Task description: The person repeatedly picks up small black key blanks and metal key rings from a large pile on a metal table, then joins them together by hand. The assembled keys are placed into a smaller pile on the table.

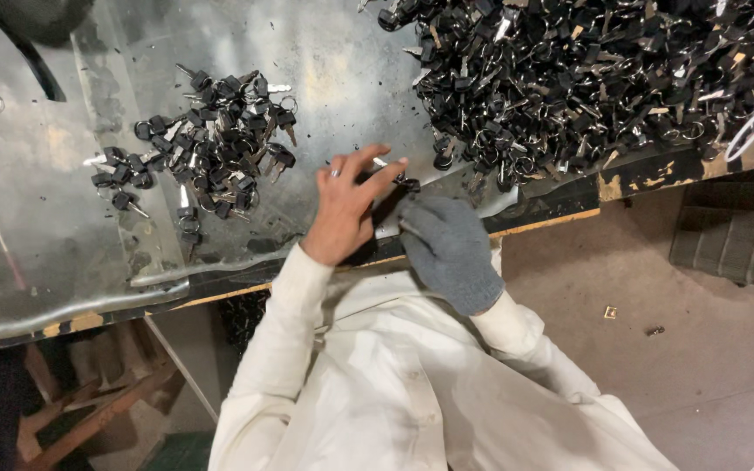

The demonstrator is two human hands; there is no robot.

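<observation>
White sleeves [377, 366] run up from the bottom of the view to both hands at the near edge of the metal-topped table [37, 253]. Bare and ringed, the left hand [346, 209] pinches a black-headed key [405, 182] between thumb and fingers, while the grey-gloved right hand [447, 249] closes on the same key from below. A small heap of keys [211, 153] lies to the left, a large pile of keys [586, 74] at upper right.

Grey knit glove on right hand [447, 249], bare left hand [346, 209], black-headed silver keys [207, 148], dull silver bench [45, 235], white sleeves [281, 349]
</observation>
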